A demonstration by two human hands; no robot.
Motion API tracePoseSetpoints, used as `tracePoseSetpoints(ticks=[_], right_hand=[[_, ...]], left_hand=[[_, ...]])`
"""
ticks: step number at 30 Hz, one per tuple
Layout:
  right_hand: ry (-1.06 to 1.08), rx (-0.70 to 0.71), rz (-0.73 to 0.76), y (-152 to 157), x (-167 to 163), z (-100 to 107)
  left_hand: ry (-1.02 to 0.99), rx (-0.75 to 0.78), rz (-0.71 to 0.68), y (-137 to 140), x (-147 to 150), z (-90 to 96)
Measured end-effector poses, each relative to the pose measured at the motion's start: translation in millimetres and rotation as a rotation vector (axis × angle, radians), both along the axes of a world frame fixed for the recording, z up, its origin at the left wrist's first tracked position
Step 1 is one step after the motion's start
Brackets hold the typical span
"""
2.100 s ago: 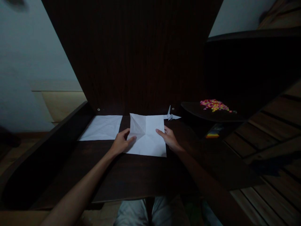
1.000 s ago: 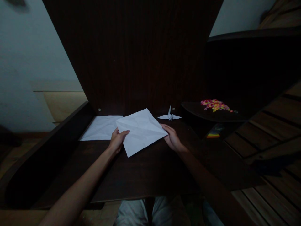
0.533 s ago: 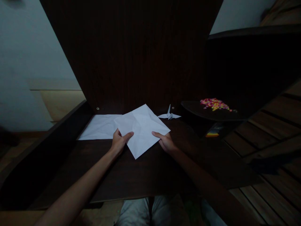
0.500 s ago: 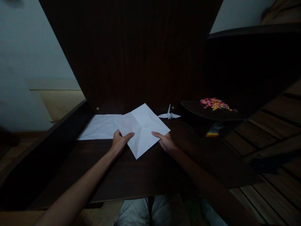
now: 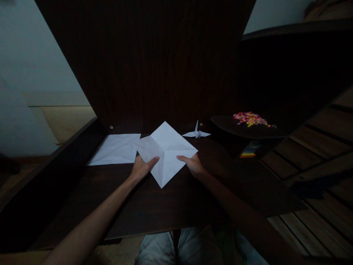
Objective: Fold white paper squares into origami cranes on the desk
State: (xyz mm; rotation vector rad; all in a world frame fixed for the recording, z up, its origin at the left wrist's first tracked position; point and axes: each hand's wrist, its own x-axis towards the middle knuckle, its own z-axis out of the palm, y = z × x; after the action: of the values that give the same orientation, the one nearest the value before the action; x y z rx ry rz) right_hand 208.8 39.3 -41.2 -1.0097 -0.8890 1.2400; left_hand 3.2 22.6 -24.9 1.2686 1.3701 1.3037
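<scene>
A square white sheet of paper (image 5: 172, 140), turned corner-down like a diamond, is held up over the dark desk. Creases cross at its middle. My left hand (image 5: 142, 166) grips the lower left edge, thumb on top and fingers hidden behind. On the lower right edge my right hand (image 5: 193, 164) has the same grip, thumb on the face of the sheet. Behind the sheet to the right stands a folded white paper crane (image 5: 197, 133). More white paper (image 5: 116, 149) lies flat at the left.
A pile of small colourful pieces (image 5: 250, 119) sits on a rounded dark shelf (image 5: 220, 123) at the right, with a yellow-orange item (image 5: 247, 155) below it. A tall dark panel (image 5: 154, 66) rises behind the desk (image 5: 138, 213); a raised side board (image 5: 63, 162) bounds it at left.
The paper has been tilted and partly flattened, so the crossing creases and its left corner show more clearly. Both hands keep their hold. The whole view has shifted slightly.
</scene>
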Motion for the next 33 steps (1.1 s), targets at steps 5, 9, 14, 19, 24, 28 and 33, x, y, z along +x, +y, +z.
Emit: tracePoseSetpoints(ticks=[5,9,14,19,24,28,33], right_hand=[[0.141,-0.01,0.063,-0.2,-1.5,4.1],[0.183,-0.044,0.08,-0.4,-1.2,5.8],[0.193,-0.129,0.059,0.7,-0.9,6.3],[0.209,-0.168,0.061,1.8,-0.2,6.3],[0.22,-0.195,0.067,3.8,1.2,3.5],[0.202,-0.189,0.075,4.7,1.7,2.0],[0.176,-0.184,0.077,3.8,2.3,3.2]], left_hand=[[-0.049,-0.012,0.031,0.7,0.1,0.8],[-0.011,0.015,0.053,0.6,-0.5,2.0],[0.084,0.049,0.043,0.8,-2.3,1.1],[0.078,0.068,0.039,0.1,-2.4,0.8],[0.033,0.077,0.001,-3.1,-0.2,4.3],[0.06,0.075,-0.021,-4.0,0.6,4.2],[0.024,0.063,-0.005,-4.1,1.8,3.7]])
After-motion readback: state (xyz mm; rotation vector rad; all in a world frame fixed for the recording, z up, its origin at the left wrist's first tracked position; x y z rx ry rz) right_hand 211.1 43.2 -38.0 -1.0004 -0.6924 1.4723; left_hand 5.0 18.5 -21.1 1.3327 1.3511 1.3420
